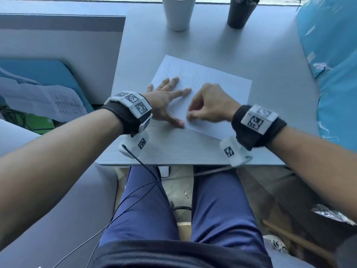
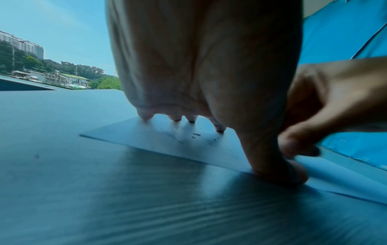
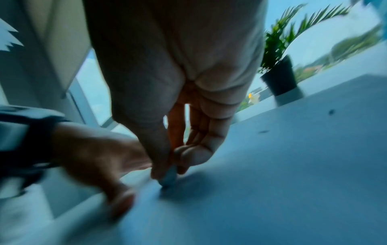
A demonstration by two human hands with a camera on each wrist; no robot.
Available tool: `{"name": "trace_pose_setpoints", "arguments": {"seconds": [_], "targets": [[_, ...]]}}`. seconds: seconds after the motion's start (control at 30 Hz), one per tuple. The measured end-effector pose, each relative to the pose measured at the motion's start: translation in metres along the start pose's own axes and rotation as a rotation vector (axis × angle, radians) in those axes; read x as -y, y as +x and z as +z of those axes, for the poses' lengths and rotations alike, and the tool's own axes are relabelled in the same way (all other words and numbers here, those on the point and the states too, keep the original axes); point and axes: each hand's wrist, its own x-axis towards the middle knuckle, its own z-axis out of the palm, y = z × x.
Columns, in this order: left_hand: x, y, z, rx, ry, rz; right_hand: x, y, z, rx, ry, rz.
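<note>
Paper (image 1: 222, 88) beneath left hand (image 1: 164, 99), right hand (image 1: 209, 105)

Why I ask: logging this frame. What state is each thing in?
Paper, lying flat, print up.
Left hand, fingers spread, pressing the paper.
Right hand, fingers pinching a small grey thing.
Small grey thing, tip on the paper, too blurred to name.
White cup, upright.
Black pot, upright, holding a plant.
</note>
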Motion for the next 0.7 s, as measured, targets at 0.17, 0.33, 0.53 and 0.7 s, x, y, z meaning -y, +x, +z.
{"name": "trace_pose_setpoints", "arguments": {"seconds": [0.17,0.33,0.53,0.7], "targets": [[0.000,0.000,-0.002,0.006,0.001,-0.004,-0.018,0.025,-0.019,-0.198,0.027,0.099],[0.001,0.001,0.001,-0.003,-0.005,0.006,0.006,-0.004,0.002,0.052,-0.024,-0.014],[0.000,0.001,0.000,-0.007,-0.011,0.006,-0.012,0.031,-0.017,-0.195,0.013,0.101],[0.002,0.002,0.001,-0.007,0.001,0.010,0.001,0.002,-0.002,0.016,-0.020,0.009]]}}
